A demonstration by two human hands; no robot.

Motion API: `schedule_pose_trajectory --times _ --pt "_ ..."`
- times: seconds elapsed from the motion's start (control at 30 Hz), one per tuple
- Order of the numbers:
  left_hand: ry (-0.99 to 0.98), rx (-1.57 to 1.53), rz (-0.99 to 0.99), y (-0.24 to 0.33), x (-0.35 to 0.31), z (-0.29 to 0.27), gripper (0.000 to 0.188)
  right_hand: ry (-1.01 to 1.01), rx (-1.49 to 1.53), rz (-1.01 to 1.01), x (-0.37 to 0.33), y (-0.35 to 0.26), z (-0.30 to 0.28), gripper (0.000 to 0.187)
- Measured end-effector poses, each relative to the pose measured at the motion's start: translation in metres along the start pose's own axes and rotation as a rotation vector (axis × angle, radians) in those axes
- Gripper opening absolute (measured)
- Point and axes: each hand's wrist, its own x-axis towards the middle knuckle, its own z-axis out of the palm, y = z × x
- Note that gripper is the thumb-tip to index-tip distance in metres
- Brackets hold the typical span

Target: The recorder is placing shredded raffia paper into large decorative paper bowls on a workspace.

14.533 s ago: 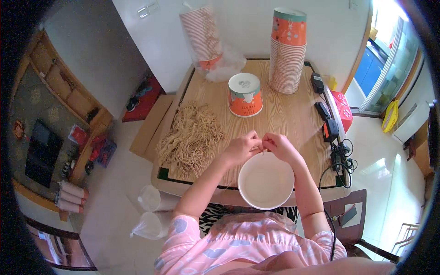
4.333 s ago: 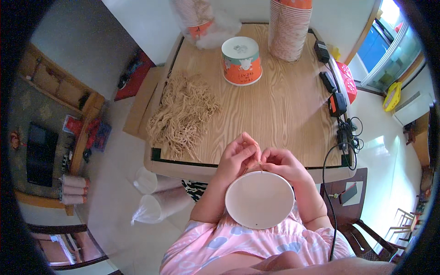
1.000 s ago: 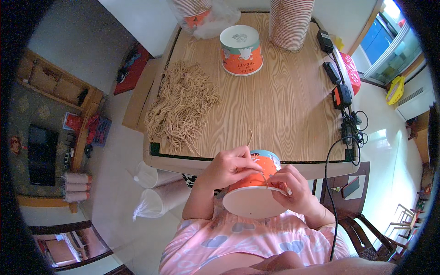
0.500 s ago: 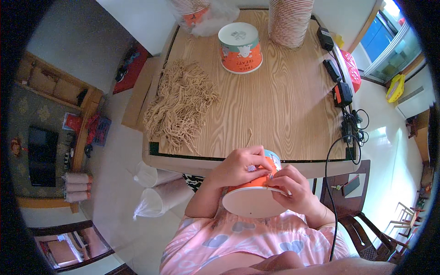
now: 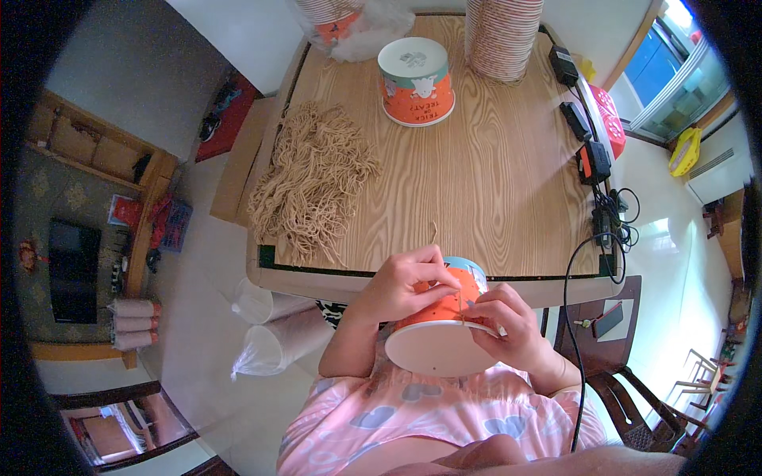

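An orange and teal paper bucket (image 5: 435, 316) is tilted against my body at the table's near edge, its white rim and open mouth toward me. My right hand (image 5: 508, 321) grips the bucket at its right side by the rim, fingers bent. A short tan cord (image 5: 463, 308) runs up the bucket's side from the rim. My left hand (image 5: 413, 284) pinches its upper end between thumb and finger, just off the orange wall. A small dark hole shows in the bucket near its lower rim. What lies under my right fingers is partly hidden.
On the wood-grain table (image 5: 492, 190) lies a pile of tan cords (image 5: 313, 178) at left. An upturned bucket (image 5: 417, 91) and a tall stack of buckets (image 5: 502, 40) stand farther back. Black power adapters and cables (image 5: 591, 163) line the right edge. A chair (image 5: 599, 333) stands at right.
My left hand has drawn back slightly up and left from the bucket's wall, showing the cord stretched between its fingertips and the rim. My right hand stays on the bucket.
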Motion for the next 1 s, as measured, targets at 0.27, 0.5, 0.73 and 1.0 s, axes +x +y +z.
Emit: schedule_pose_trajectory --times 0.27,0.5,0.73,1.0 --pt "0.074 0.100 0.105 0.006 -0.001 0.000 0.012 -0.018 0.001 -0.023 0.002 0.001 -0.003 0.029" --pt "0.130 0.132 0.066 0.031 -0.015 -0.002 0.014 -0.058 0.141 0.092 -0.003 0.002 -0.014 0.026" --pt "0.230 0.266 0.060 0.021 -0.026 0.010 0.017 0.335 -0.455 0.424 -0.050 0.121 -0.012 0.038" --pt "0.367 0.207 -0.155 -0.012 0.023 -0.011 0.007 0.350 -0.736 0.464 -0.066 0.164 -0.026 0.049"
